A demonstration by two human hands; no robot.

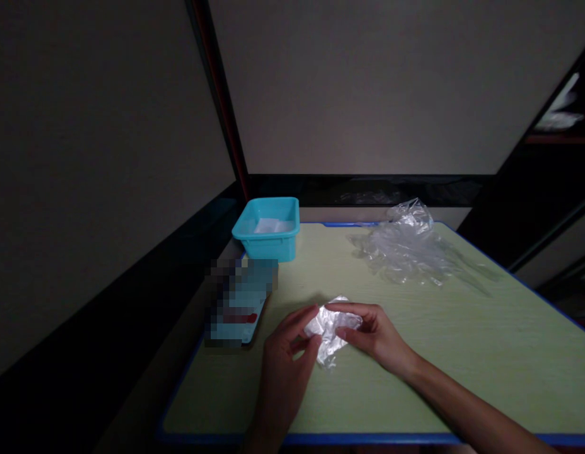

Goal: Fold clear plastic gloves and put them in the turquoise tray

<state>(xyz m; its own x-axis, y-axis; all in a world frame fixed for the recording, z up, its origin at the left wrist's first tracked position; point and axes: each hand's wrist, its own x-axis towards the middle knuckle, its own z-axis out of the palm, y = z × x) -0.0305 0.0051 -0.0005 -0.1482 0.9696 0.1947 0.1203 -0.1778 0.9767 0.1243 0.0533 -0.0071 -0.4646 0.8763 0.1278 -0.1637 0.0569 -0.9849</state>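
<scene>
Over the near part of the pale green table [443,353], the left hand [288,359] and right hand [380,334] are pinching opposite sides of a crumpled clear plastic wrapper [329,325] between thumbs and fingers, with the turquoise basket [272,247] sitting beyond them.

cannot make out the pixelated flat object [249,296] left of centre, nor identify the blurred white items [561,113] at upper right. lose the right forearm [462,400] past the lower-right edge, the left forearm [266,429] at bottom centre.
</scene>
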